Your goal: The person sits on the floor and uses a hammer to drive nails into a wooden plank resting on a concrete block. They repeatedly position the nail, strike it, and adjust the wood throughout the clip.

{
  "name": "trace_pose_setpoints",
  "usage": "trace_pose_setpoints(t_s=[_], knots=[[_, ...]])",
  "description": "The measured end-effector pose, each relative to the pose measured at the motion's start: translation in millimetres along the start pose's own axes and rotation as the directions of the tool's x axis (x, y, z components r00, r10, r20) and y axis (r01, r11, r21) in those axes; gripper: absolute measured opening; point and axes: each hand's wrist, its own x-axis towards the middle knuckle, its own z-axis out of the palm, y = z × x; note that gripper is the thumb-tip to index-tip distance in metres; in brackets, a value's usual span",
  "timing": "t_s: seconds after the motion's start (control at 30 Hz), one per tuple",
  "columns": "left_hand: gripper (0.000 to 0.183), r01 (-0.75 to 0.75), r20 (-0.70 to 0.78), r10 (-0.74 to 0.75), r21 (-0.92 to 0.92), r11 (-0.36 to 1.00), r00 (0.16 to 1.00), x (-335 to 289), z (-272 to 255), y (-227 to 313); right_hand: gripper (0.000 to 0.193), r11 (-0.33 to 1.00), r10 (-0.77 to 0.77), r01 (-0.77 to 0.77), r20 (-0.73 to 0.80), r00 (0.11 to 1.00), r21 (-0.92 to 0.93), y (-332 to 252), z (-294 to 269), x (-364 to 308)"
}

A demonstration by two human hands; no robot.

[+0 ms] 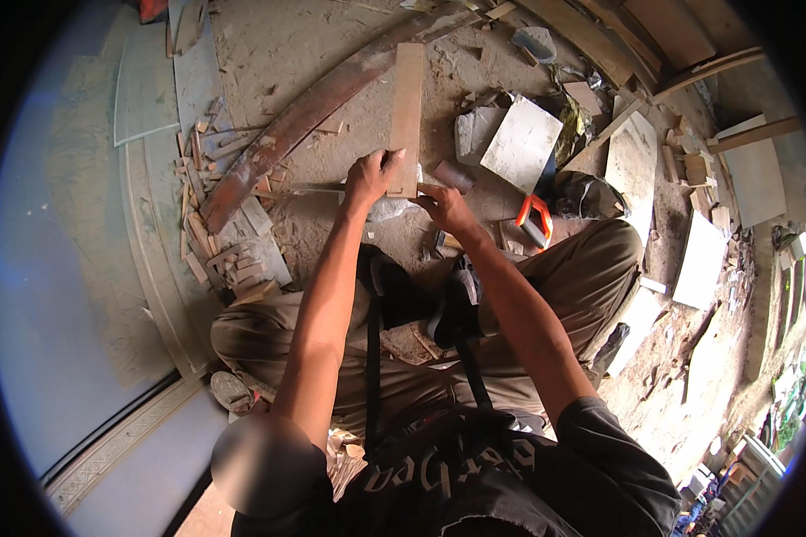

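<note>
A long, narrow wooden board (407, 107) points away from me, its near end between my hands. My left hand (369, 179) is closed on the board's left edge, the thumb over its top face. At the near right corner my right hand (448, 209) pinches the board's end with bent fingers. A thin pale strip (315, 188) sticks out to the left beside my left hand; whether that hand touches it I cannot tell. Right of my right hand, a tool with an orange handle (535, 219) lies by my knee, mostly hidden.
A long curved brown timber (304, 112) lies across the dirt floor. Wood offcuts (242, 264) are heaped on the left. White panels (522, 143) and a grey block (477, 134) lie at the right. A dark cylinder (455, 176) is near my right hand. My bent legs are on both sides.
</note>
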Motion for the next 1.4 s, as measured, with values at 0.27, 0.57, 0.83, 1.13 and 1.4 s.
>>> trace_pose_setpoints(t_s=[0.27,0.57,0.83,1.13,1.4], knots=[[0.054,0.047,-0.050,-0.046,0.020,0.999,0.998,6.4,10.9,0.0,0.020,0.997,-0.073,0.073,-0.044,0.996,-0.009,12.4,-2.4,7.1],[0.056,0.050,-0.026,-0.048,0.051,0.997,0.998,12.9,11.6,6.0,0.025,0.996,-0.084,0.085,0.011,0.996,-0.034,21.5,-5.8,7.0],[0.055,0.001,-0.005,0.000,0.073,0.997,1.000,10.3,9.9,14.5,0.035,0.863,0.070,-0.111,0.101,0.992,0.493,36.4,-16.1,9.1],[0.061,0.094,-0.027,-0.092,0.124,0.988,0.995,1.0,6.1,7.8,0.037,0.860,0.304,-0.312,0.086,0.949,0.404,-1.8,-11.5,39.6],[0.064,0.217,-0.127,-0.205,0.093,0.972,0.971,-1.4,11.1,18.1,0.036,0.886,0.223,-0.233,0.073,0.972,0.402,14.0,-10.3,42.7]])
